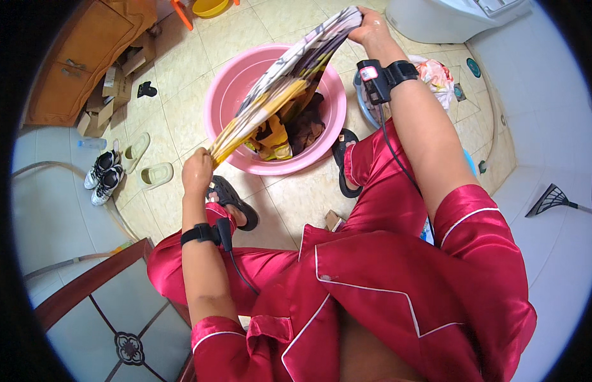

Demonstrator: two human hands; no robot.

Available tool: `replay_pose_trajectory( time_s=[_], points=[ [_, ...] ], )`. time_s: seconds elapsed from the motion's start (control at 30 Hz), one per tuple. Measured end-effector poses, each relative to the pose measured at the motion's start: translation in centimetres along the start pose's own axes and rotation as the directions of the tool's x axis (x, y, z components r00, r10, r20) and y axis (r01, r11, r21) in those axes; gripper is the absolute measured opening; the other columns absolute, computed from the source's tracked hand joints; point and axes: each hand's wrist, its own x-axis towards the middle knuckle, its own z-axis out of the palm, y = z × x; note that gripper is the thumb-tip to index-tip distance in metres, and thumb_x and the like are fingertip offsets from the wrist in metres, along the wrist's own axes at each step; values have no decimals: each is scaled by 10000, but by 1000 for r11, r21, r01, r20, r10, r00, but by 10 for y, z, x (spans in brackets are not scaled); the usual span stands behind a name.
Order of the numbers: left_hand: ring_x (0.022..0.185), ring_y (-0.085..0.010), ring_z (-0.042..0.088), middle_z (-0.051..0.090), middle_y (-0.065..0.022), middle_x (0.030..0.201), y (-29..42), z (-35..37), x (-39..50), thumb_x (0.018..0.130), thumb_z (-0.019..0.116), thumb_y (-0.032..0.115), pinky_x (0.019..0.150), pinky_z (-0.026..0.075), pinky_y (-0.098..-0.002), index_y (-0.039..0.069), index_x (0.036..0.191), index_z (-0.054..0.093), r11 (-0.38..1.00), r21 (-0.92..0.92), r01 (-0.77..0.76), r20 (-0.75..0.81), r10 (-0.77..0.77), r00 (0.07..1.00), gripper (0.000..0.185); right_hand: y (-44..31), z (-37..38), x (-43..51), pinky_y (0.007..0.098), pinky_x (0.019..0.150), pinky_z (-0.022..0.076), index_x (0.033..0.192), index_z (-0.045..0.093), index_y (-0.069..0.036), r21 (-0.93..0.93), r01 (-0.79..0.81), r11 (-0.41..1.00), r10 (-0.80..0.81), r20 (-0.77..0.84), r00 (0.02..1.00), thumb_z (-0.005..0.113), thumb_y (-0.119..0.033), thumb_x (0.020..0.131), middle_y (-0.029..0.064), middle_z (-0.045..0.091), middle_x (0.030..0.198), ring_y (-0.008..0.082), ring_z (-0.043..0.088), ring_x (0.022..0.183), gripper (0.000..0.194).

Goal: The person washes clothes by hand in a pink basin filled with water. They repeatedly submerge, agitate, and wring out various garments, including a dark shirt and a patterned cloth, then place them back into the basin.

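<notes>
A patterned cloth [272, 93] in white, yellow and black is stretched taut between my two hands, bunched lengthwise. My left hand [197, 171] is closed around its lower yellow end, near the basin's front left rim. Farther off and to the right, my right hand [370, 27] grips the white upper end. Beneath the cloth stands a round pink plastic basin [223, 90] on the floor. Inside it lie a yellow and black cloth [269, 138] and a dark brown cloth [309, 126], partly covered by the stretched one.
Right of the basin, a blue basin [364, 102] is partly hidden by my right arm, beside a white and pink cloth [436, 79]. Pale green slippers [155, 175] and sneakers [105, 179] sit at left near a wooden cabinet [93, 52]. A white toilet [429, 21] stands far right.
</notes>
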Motion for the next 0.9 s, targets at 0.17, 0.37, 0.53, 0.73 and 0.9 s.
replay_pose_trajectory(
  time_s=[0.17,0.37,0.53,0.73,0.9],
  points=[
    [839,-382,603,622,-236,858,15,11,1,824,437,213,753,464,-453,41,930,627,1000,24,3,116,-6,993,278,-6,18,-14,475,717,458,870,535,-4,17,-53,998,50,126,991,398,-214,907,140,573,750,300,527,691,254],
    [851,-379,601,624,-223,853,67,14,1,783,511,171,759,463,-418,37,890,632,938,-335,-93,258,186,948,210,60,57,-69,476,764,480,850,575,8,-255,-269,929,352,379,856,424,-201,899,170,617,783,330,591,783,263],
    [791,-314,610,633,-178,858,78,31,10,758,530,93,744,476,-376,47,877,639,949,-227,-217,-100,199,975,167,103,69,-131,311,666,523,837,625,12,-543,80,836,235,485,842,641,-36,753,67,634,782,167,628,692,98],
    [794,-131,576,624,-77,843,77,7,21,800,499,-17,714,454,-236,12,950,610,361,-927,-103,-146,-92,985,188,128,69,-155,254,615,486,902,638,-12,-726,268,633,162,463,871,633,-68,775,28,619,764,115,588,662,139],
    [847,-172,583,618,-65,857,85,-27,17,753,457,-2,764,456,-256,-57,991,593,667,-740,-83,87,217,972,280,154,62,-162,196,536,423,935,663,-36,-730,204,652,218,438,872,620,-114,827,-18,585,682,64,526,584,140]
  ],
)
